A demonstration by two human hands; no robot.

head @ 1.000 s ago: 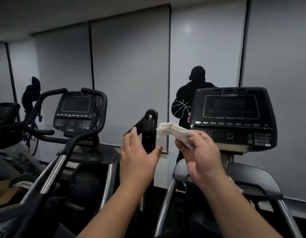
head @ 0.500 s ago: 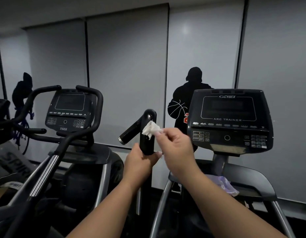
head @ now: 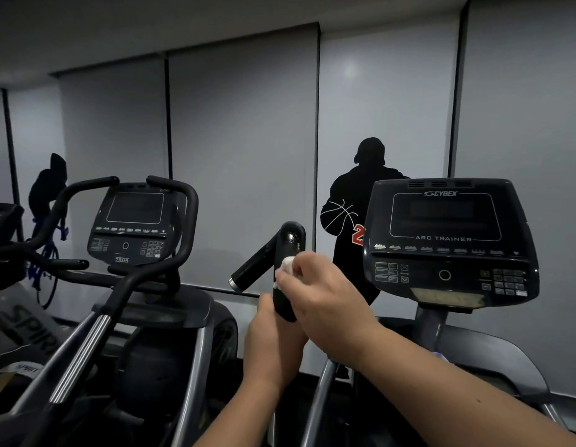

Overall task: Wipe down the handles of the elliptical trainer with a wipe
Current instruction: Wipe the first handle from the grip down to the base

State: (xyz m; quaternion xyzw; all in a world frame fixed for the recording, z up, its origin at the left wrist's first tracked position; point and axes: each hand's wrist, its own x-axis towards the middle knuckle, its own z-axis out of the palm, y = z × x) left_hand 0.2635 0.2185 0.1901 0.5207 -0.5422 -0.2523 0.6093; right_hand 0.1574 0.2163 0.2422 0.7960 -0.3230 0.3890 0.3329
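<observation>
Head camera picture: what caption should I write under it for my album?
Right hand rubs a white wipe on the black handle while the left hand steadies it.

Dark floor [head: 328,411] carries two trainers' frames [head: 196,375].

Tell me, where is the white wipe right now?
In the head view, just right of centre: the right hand presses the wipe against the black upright handle, above the left hand.
</observation>
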